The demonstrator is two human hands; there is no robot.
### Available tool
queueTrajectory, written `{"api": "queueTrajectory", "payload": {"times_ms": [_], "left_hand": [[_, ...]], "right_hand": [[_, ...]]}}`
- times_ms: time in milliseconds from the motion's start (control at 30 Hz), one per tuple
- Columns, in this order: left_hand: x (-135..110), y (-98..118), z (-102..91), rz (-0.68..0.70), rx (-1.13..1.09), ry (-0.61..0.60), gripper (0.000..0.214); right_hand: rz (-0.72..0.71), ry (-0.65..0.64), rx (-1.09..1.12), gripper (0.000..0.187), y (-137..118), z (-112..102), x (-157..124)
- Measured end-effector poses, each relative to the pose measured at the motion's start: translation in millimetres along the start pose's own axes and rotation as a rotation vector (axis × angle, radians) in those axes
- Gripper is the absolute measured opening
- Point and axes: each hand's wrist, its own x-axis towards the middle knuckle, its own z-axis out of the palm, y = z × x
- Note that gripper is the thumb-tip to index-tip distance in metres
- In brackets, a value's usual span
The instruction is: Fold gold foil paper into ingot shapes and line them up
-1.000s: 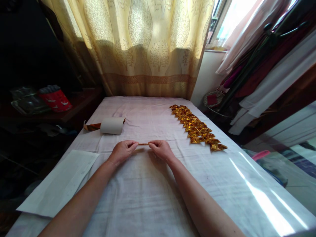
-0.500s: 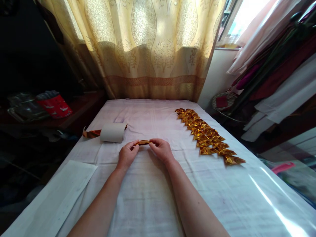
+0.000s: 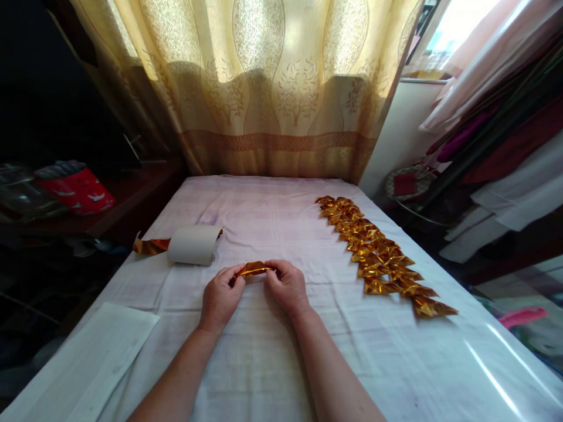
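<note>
Now left hand (image 3: 221, 298) and right hand (image 3: 289, 287), lower centre, pinch a folded gold-foil strip (image 3: 255, 269), newly broadened, apparently taking shape.

Beyond the far edge of the cloth-covered desk (image 3: 255, 369) hangs a yellow patterned curtain (image 3: 272, 111), with a darker band low down. Past the far left corner, a red container (image 3: 83, 190) stands beside a glass vessel (image 3: 24, 196) on a dark cabinet (image 3: 147, 181). A white sheet (image 3: 83, 363) lies along the left edge. Off the right edge hang clothes (image 3: 523, 181), near a bright window (image 3: 457, 41); lower down, a pink object (image 3: 523, 317) shows, blurred
</note>
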Motion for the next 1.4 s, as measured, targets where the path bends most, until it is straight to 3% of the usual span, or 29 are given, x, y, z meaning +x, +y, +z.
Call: {"api": "queueTrajectory", "payload": {"times_ms": [200, 633, 1033, 1400], "left_hand": [[-1, -1, -1.7, 0.048, 0.008, 0.018, 0.033], [0, 0, -5.1, 0.039, 0.079, 0.048, 0.027], [-1, 3, -7.7, 0.020, 0.144, 0.015, 0.022], [-1, 2, -7.6, 0.032, 0.166, -0.011, 0.024]], "right_hand": [[-0.056, -0.004, -0.078, 0.027, 3, -1, 0], [-0.148, -0.151, -0.171, 0.026, 9, -5, -1], [-0.051, -0.064, -0.147, 0.021, 2, -6, -1], [-0.137, -0.031, -0.118, 0.024, -3, -5, -5]]}}
